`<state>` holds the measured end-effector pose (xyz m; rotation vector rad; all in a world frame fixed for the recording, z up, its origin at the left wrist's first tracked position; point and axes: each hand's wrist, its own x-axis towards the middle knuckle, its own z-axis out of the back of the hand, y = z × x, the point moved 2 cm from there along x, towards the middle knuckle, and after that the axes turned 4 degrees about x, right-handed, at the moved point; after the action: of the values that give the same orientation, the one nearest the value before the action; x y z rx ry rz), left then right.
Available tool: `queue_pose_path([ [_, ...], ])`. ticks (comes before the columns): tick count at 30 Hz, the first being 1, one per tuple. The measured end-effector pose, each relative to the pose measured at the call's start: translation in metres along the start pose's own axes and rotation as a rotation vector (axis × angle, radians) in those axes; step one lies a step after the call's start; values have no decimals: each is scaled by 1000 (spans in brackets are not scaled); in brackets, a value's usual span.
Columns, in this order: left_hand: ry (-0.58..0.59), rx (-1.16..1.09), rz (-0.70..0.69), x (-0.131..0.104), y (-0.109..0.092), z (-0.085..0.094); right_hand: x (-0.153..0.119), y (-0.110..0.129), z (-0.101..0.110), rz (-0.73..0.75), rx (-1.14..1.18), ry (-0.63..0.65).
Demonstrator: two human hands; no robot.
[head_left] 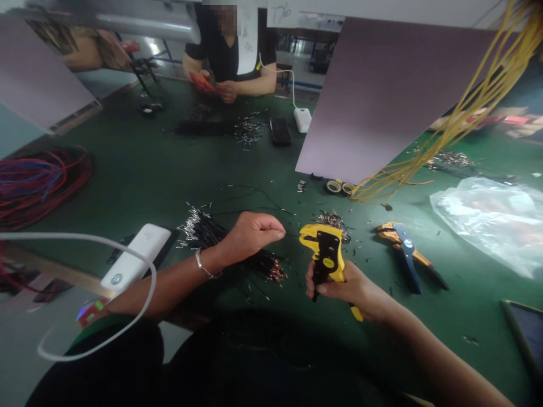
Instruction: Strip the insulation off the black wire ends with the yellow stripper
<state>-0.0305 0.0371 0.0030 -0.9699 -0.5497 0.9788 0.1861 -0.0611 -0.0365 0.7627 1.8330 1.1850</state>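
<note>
My right hand point(345, 288) is wrapped round the handles of a yellow and black wire stripper point(328, 251), its jaws pointing left. Facing those jaws, my left hand point(258, 234) is closed in a pinch. A short, thin black wire point(291, 235) shows between the pinched fingertips and the jaws; whether the jaws touch it I cannot tell. Under my left wrist lies a bundle of black wires point(207, 229), with silvery ends at the upper left and bare copper ends point(278, 270) at the lower right. Small cut pieces point(333, 219) are heaped just behind the stripper.
An orange and dark blue wire stripper point(407, 249) lies to the right, near a clear plastic bag point(492, 220). Yellow wires point(458, 133) hang at the upper right beside tape rolls point(334, 187). A white power bank point(136, 260) is at left. Across the table, a person point(231, 62) handles an orange-handled tool.
</note>
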Motion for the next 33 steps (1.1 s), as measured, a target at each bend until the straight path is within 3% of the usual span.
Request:
queue_pose_path([
  [13, 28, -201, 101, 1, 8, -8, 3, 5, -11, -15, 87, -2],
  [33, 82, -213, 122, 1, 6, -9, 3, 0, -12, -34, 89, -16],
])
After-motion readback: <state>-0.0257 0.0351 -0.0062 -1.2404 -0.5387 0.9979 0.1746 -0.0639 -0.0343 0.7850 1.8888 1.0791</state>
